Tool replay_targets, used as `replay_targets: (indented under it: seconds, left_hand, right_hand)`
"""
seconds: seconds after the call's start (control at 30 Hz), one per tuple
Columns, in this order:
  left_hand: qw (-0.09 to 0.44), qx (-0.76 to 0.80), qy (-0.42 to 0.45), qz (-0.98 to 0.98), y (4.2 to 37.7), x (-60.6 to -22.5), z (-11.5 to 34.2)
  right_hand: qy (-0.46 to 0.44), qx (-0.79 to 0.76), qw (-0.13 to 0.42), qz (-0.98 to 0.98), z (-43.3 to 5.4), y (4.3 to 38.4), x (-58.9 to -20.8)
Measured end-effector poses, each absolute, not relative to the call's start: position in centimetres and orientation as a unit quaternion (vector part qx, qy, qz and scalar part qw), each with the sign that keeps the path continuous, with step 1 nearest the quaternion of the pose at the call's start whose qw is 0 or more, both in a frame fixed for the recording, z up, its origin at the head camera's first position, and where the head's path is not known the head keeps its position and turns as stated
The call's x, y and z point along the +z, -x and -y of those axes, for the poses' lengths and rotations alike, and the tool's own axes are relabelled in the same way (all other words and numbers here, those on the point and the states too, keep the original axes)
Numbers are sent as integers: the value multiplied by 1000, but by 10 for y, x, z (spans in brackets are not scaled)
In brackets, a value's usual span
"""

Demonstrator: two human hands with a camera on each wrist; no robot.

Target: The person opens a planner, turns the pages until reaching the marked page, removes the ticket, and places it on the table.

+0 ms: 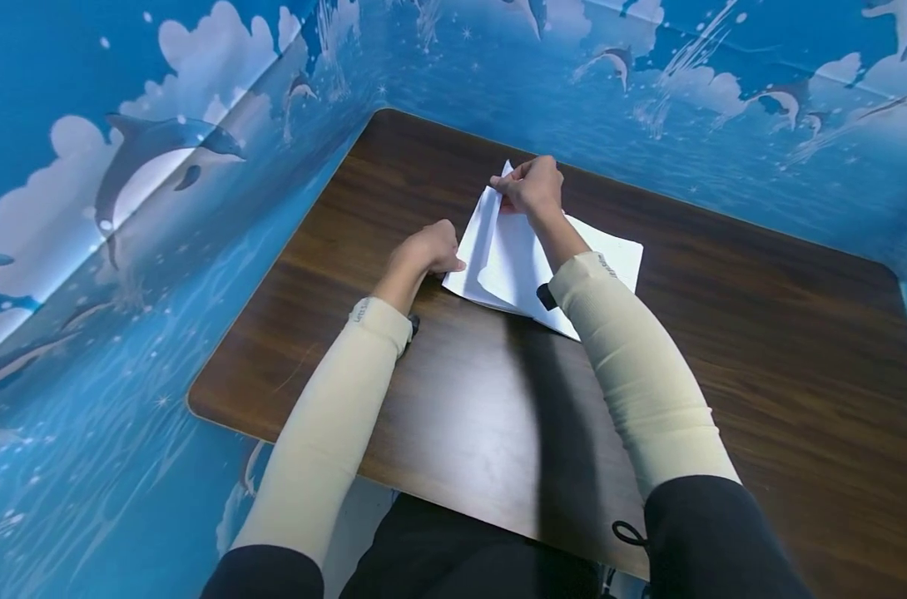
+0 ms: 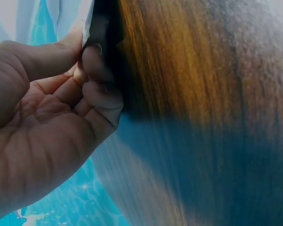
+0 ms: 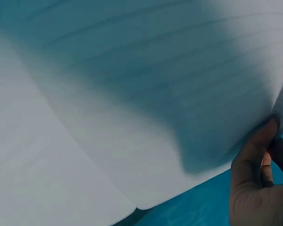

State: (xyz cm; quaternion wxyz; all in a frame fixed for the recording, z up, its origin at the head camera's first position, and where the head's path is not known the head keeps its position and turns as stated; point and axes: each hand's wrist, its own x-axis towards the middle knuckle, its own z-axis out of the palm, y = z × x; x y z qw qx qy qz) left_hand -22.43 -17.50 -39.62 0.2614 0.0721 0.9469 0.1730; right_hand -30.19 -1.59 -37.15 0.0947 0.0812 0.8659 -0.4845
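Observation:
An open notebook (image 1: 607, 249) with white pages lies on the table. Faint ruled lines and a centre fold show on its pages (image 3: 85, 132) in the right wrist view. At the notebook's left edge, my left hand (image 1: 431, 248) pinches the paper between thumb and curled fingers; the left wrist view shows the white edge (image 2: 88, 23) at the thumb tip. My right hand (image 1: 536, 185) is at the far side of the notebook, pinching the far edge of a page that is raised and bends over toward the left.
The dark wood-grain table (image 1: 760, 349) extends to the right and toward the body. Blue dolphin-printed sheeting (image 1: 176, 166) borders its left and far sides. A dark arm shadow (image 1: 566, 433) crosses the near part of the tabletop.

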Motion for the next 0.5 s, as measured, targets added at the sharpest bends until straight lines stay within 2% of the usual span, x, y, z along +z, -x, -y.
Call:
replay_targets:
  seconds: [0.3,0.5]
  left_hand:
    - [263,177,-87,-944,227,-394,175]
    - [282,218,-59,-932,229,-394,175]
  right_hand:
    - [-70,-390,122,-910,30,301,-404]
    - [-74,-414,159,-893,32,306,-409]
